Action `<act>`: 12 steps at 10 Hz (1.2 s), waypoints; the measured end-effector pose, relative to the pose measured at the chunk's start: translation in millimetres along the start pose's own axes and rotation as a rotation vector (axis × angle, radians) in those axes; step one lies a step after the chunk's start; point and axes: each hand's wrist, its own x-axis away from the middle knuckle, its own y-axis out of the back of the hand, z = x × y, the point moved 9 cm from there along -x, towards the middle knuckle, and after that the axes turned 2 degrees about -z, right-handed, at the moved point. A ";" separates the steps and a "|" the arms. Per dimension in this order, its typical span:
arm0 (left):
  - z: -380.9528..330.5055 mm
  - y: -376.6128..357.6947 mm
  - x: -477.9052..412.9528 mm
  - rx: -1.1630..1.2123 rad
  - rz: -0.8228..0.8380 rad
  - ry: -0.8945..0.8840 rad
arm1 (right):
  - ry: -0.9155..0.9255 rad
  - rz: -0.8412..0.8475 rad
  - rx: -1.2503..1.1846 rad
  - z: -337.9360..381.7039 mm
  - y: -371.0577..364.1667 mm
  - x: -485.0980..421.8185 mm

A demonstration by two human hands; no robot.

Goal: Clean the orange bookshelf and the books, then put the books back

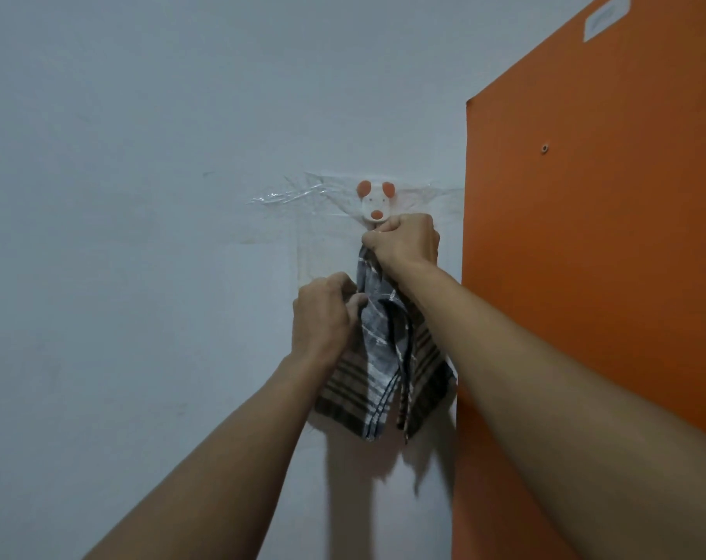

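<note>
A person's two bare arms reached up to a pale wall (pixel 141 155). A checked grey and brown cloth (pixel 383 357) hung from a small white hook (pixel 375 202) shaped like an animal face with orange ears and nose, fixed to the wall under crinkled clear tape (pixel 295 192).

The right hand (pixel 404 242) was closed in a fist round the bunched top of the cloth, touching the underside of the hook. The left hand (pixel 325 317) was lower and to the left, its fingers curled and its thumb pinching a fold at the cloth's edge. The rest of the cloth dangled loosely below both hands.

Just right of the cloth stood a flat orange panel (pixel 606 236), probably the side of the orange bookshelf (only this one face showed, with a small screw (pixel 545 148) in it and a white label (pixel 606 18) near the top). No books and no shelf boards were in view.

The step in hand appeared to be handling the cleaning cloth at its hook. The view could not settle whether it was being lifted off for wiping or hung back up. If it was coming off, the next move called for raising the bunched top up and clear of the hook's tip, gently, since the hook seemed to be held by tape alone and a hard downward tug might pull it off the wall.
</note>
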 end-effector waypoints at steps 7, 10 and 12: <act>-13.5 5.6 -4.1 -0.245 0.198 0.085 | 0.124 0.147 0.281 15.6 18.7 -10.7; -31.9 53.8 -1.5 -0.364 0.206 0.002 | 0.437 0.174 0.628 41.0 40.9 35.7; -43.3 75.5 22.5 -0.462 0.209 -0.047 | 0.381 0.265 0.697 19.4 60.3 83.8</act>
